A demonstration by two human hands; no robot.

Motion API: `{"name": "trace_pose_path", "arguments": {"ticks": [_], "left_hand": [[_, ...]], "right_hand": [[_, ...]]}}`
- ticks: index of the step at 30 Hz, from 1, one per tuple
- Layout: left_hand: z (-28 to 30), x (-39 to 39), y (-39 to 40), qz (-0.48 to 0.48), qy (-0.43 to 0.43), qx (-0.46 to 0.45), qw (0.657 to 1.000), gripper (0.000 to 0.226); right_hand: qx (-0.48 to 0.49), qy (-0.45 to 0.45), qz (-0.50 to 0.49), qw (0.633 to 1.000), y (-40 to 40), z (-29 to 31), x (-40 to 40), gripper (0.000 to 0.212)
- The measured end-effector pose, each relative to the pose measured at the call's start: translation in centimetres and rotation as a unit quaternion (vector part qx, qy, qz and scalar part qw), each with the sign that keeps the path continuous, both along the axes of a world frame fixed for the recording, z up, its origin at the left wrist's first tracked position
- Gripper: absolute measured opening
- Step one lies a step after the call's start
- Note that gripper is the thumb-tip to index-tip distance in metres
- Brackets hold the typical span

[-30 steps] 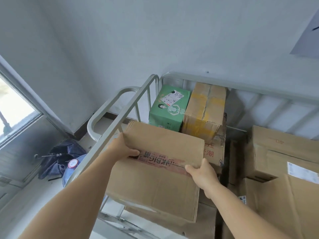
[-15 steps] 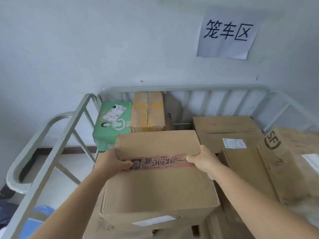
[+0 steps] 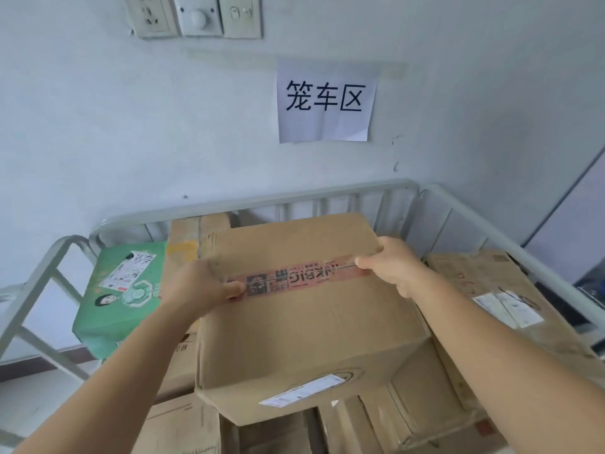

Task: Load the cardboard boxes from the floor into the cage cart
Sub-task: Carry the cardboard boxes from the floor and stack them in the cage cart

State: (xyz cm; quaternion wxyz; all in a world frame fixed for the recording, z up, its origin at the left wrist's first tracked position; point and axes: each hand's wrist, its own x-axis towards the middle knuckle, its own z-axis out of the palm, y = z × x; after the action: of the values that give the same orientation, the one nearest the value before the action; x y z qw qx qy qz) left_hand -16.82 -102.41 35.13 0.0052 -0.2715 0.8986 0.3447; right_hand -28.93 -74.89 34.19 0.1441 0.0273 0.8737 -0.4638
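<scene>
Both hands, left and right, grip the cardboard box between them, by its side edges.

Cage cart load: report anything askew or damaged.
The cardboard box gripped by the left hand and right hand sits skewed across the stack. The box at right is tilted and scuffed. Nothing spilled.

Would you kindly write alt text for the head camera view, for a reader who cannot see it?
Two hands, left hand and right hand, hold a cardboard box by its sides above other boxes in a grey cage cart. A green box sits at left; a paper sign hangs on the wall.
</scene>
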Motion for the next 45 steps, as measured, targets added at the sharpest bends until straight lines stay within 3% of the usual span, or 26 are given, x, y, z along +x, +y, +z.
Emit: {"name": "trace_pose_path", "arguments": {"ticks": [8,14,19,28,35,45], "left_hand": [[1.6,-6.6,5.2,0.026,0.036,0.016,0.999,0.027],[-0.4,-12.7,6.7,0.064,0.081,0.038,0.994,0.061],[-2.7,-17.3,7.4,0.081,0.082,0.017,0.993,0.056],[-9.6,-23.1,7.7,0.089,0.039,0.032,0.995,0.083],[-12.1,-27.3,7.3,0.05,0.005,-0.01,0.999,0.073],[-12.6,-27.3,6.8,0.023,-0.025,0.001,0.999,0.075]], "right_hand": [[-0.017,0.036,0.015,0.999,4.5,2.0,-8.5,0.029],[-0.041,0.066,0.031,0.996,5.4,1.3,-14.7,0.033],[-0.039,0.071,0.036,0.996,5.6,-1.2,-19.6,0.042],[0.031,0.009,0.051,0.998,5.0,-7.7,-25.9,0.076],[0.088,-0.018,0.044,0.995,4.7,-11.7,-29.2,0.071],[0.194,-0.023,0.083,0.977,4.6,-10.8,-28.7,0.071]]}}
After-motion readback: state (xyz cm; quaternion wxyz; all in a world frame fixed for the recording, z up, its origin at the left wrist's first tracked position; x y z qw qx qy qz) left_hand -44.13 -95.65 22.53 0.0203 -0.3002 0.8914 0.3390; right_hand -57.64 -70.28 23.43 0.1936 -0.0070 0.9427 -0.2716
